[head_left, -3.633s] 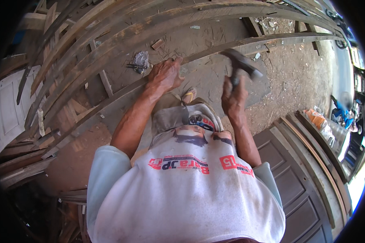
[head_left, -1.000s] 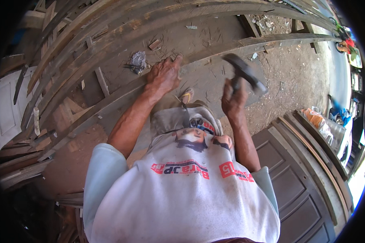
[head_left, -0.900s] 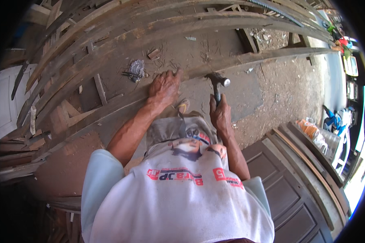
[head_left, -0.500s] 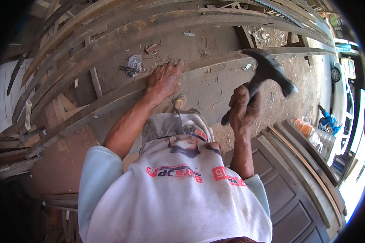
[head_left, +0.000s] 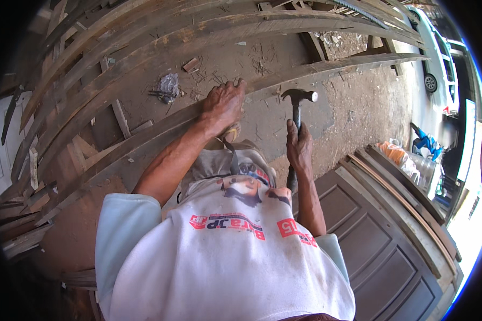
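Observation:
My left hand [head_left: 224,106] is closed over a long wooden beam [head_left: 166,124] that crosses in front of me, its knuckles up and fingers curled at the beam's far edge. Whether a nail is between those fingers is hidden. To the right, my right hand [head_left: 300,143] grips the handle of a claw hammer [head_left: 296,113]. The hammer points away from me, its metal head apart from the beam. Beyond my left hand lie a clear plastic bag [head_left: 168,85] with nails beside it and a small reddish-brown block [head_left: 191,65].
More long beams [head_left: 209,36] run across the far side. Scrap wood [head_left: 35,200] is piled at the left. A dark panelled door [head_left: 375,243] and stacked boards [head_left: 407,198] lie at the right. Farther right are a metal container [head_left: 424,170] and a parked car [head_left: 439,69].
The hammer has swung from tilted across to pointing away from me, and my right hand has shifted left. My left hand stays on the beam.

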`<control>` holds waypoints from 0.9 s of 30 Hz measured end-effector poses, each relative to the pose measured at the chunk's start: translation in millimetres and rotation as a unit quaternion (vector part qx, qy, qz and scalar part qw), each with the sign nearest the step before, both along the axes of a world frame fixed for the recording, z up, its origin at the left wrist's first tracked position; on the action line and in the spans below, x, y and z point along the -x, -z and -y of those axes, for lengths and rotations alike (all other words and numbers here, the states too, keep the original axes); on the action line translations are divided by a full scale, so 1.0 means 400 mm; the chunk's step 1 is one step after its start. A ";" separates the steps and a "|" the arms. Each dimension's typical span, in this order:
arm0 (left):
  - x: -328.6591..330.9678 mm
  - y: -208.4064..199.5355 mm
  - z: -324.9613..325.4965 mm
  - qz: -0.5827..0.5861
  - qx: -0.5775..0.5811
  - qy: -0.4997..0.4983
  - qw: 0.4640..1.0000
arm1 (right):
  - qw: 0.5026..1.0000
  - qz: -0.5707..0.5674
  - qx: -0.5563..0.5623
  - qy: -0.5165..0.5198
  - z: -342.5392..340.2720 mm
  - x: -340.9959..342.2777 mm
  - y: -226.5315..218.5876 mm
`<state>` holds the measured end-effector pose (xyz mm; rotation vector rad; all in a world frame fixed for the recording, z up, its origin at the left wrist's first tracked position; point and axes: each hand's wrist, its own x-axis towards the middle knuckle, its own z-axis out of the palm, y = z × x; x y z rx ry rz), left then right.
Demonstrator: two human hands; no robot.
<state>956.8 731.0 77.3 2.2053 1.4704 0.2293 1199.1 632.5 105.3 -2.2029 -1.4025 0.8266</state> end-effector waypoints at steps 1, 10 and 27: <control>0.000 -0.002 0.010 -0.004 0.006 0.001 1.000 | 0.999 -0.023 -0.033 0.022 0.002 0.013 -0.036; 0.002 0.018 0.012 -0.008 0.015 0.012 1.000 | 0.822 -0.219 -0.525 0.019 -0.099 0.108 -0.162; 0.000 0.018 0.018 -0.032 0.013 0.025 0.999 | 0.890 -0.259 -0.365 0.090 -0.059 0.074 -0.069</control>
